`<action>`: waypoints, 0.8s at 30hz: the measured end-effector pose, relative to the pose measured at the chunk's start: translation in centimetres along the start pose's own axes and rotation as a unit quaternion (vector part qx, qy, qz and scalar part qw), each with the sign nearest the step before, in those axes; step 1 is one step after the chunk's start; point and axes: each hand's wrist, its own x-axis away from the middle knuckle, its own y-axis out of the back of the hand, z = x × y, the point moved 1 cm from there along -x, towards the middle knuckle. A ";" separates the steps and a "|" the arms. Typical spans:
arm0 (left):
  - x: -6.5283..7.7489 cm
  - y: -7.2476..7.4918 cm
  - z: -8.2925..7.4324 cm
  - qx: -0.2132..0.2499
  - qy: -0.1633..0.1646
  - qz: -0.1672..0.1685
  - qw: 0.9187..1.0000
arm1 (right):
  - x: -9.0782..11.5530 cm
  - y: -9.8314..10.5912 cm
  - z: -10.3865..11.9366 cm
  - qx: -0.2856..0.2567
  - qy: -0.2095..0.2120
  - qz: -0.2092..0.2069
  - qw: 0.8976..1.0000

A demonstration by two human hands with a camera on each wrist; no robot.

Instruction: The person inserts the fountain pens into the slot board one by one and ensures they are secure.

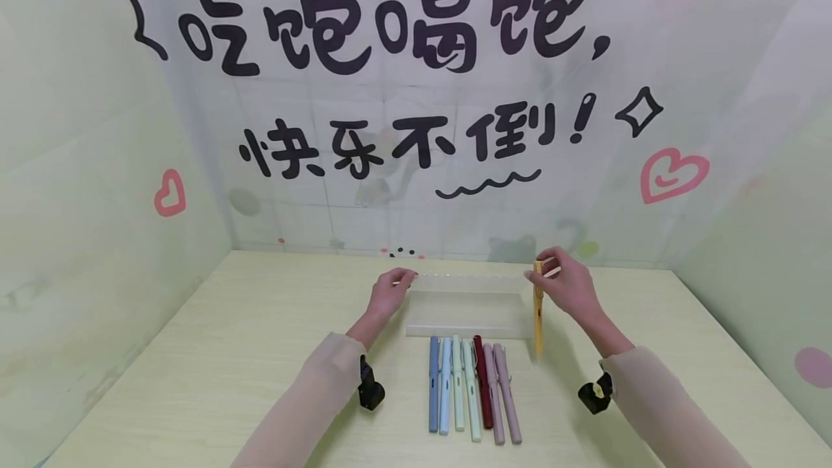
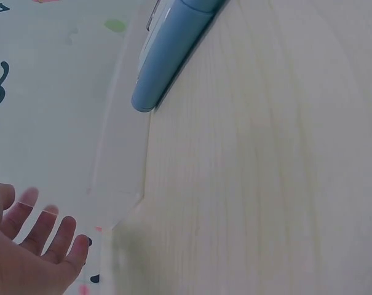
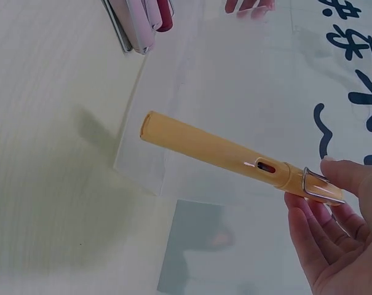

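**Yellow pen (image 1: 538, 309) held beside a clear stand (image 1: 463, 331)**

A pale, wood-grained worktop (image 1: 195, 381) runs back to a light wall sheet (image 1: 390, 226) printed with large black Chinese lettering (image 1: 390, 27) and pink hearts (image 1: 672, 175). Seven pens (image 1: 458, 385), blue, green, dark red and mauve, lie in a row in front of the stand. The yellow pen is off the stand's right end, cap uppermost, in the right hand (image 1: 564, 284): that grip is closed, thumb and fingers pinching the cap. The left hand (image 1: 390, 291) has its thumb and fingers closed on the stand's upper left edge.

The stand's see-through panel is hard to make out against the sheet. The yellow pen's lower end blurs into the worktop in the head view. The blue pen is cut off by the left wrist frame, and just the left fingertips enter the right wrist view.

Only the right wrist view shows the yellow pen's wire clip (image 3: 305, 181) clearly; the left wrist view shows the left fingers spread apart.
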 end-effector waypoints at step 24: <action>0.0 -0.2 0.3 -0.002 0.003 0.003 1.000 | -2.1 -0.7 0.2 -0.011 0.018 -0.062 0.998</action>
